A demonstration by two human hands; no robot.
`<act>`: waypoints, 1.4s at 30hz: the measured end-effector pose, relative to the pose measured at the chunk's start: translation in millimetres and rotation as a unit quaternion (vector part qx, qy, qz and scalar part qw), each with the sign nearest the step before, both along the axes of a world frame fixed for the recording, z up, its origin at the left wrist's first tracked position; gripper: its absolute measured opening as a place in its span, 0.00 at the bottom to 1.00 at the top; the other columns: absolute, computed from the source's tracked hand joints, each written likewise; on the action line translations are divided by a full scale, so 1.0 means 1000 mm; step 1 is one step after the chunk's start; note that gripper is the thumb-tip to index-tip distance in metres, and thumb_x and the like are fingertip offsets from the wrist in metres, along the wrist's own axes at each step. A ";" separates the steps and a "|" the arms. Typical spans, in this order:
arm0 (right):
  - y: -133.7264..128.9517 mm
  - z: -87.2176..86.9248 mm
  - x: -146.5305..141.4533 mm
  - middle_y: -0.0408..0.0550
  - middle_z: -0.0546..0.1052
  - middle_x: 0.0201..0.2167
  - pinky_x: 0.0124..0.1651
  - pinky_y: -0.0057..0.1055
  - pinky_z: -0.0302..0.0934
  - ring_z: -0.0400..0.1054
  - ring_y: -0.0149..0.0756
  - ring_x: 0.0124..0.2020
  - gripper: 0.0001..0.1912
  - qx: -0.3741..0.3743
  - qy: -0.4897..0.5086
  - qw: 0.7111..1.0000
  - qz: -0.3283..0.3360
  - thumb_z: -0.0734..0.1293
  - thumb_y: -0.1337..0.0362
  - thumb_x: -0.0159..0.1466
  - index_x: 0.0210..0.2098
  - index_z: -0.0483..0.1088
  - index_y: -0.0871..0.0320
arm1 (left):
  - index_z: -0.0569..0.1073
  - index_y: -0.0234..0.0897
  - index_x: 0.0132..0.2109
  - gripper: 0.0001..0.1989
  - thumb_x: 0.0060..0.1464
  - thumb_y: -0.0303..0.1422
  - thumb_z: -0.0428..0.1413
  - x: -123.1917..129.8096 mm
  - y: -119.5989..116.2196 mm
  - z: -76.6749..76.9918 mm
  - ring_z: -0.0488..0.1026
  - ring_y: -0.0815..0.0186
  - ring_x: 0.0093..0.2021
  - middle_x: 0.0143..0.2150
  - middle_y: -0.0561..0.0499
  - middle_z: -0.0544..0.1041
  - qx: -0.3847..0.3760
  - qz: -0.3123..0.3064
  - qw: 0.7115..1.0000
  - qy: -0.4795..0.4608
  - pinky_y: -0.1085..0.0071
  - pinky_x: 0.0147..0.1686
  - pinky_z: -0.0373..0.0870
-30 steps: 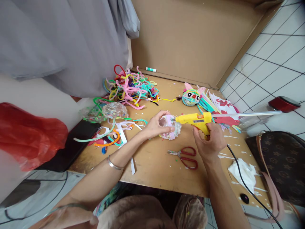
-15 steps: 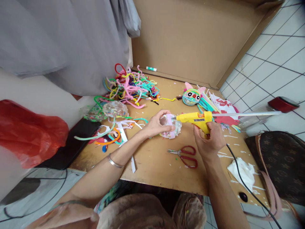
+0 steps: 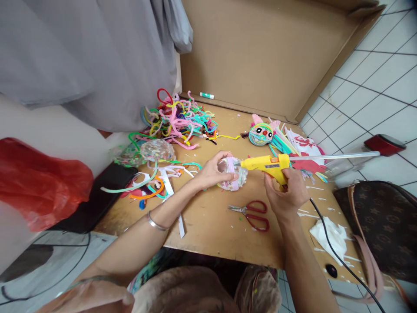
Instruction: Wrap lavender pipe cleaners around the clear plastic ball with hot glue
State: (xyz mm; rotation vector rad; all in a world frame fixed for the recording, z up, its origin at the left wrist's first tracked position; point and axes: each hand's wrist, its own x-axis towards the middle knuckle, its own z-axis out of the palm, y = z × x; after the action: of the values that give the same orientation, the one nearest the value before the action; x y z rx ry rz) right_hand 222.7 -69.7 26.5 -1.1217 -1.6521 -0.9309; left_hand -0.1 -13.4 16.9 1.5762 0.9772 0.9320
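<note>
My left hand (image 3: 217,171) grips a round, clear craft piece (image 3: 241,176) with a pale pink strip (image 3: 232,167) across it. In my right hand (image 3: 289,189) is a yellow hot glue gun (image 3: 265,164), fingers wrapped round its handle. Its nozzle meets the pink strip, or hovers just over it; I cannot tell which. A long clear glue stick (image 3: 335,156) juts from the gun's back end. Below the craft piece lie red-handled scissors (image 3: 250,214), blades pointing left.
Tangled pipe cleaners (image 3: 179,117) heap at the back left, near another clear round piece (image 3: 158,150). A decorated animal face (image 3: 261,133) sits at the back right. A black cord (image 3: 329,243) passes a crumpled tissue (image 3: 330,237); a brown bag (image 3: 381,226) stands right.
Both hands keep nearly the same pose. The glue gun's nozzle has shifted slightly left and down along the pink strip, and the view has moved a little.
</note>
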 end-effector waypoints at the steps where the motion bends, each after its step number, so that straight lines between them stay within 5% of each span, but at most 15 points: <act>1: 0.000 0.000 0.000 0.47 0.77 0.31 0.31 0.30 0.63 0.72 0.35 0.30 0.14 0.004 -0.001 1.000 0.002 0.71 0.65 0.57 0.41 0.65 0.56 | 0.67 0.38 0.52 0.32 0.38 0.40 0.66 0.000 0.000 0.000 0.64 0.70 0.34 0.40 0.54 0.70 -0.002 -0.002 1.000 0.001 0.76 0.34 0.63; 42: -0.002 -0.002 0.000 0.49 0.78 0.33 0.33 0.30 0.65 0.73 0.36 0.32 0.11 -0.021 0.001 1.000 -0.006 0.70 0.63 0.61 0.41 0.66 0.57 | 0.67 0.36 0.50 0.31 0.36 0.36 0.65 0.003 -0.004 0.006 0.64 0.71 0.34 0.38 0.55 0.69 -0.011 -0.010 1.000 -0.011 0.76 0.34 0.64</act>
State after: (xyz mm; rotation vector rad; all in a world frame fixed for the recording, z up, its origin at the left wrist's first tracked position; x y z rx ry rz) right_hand 223.2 -71.7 24.9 -1.1608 -1.6730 -0.9063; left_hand 2.9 -17.8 23.0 1.5522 0.9522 0.9208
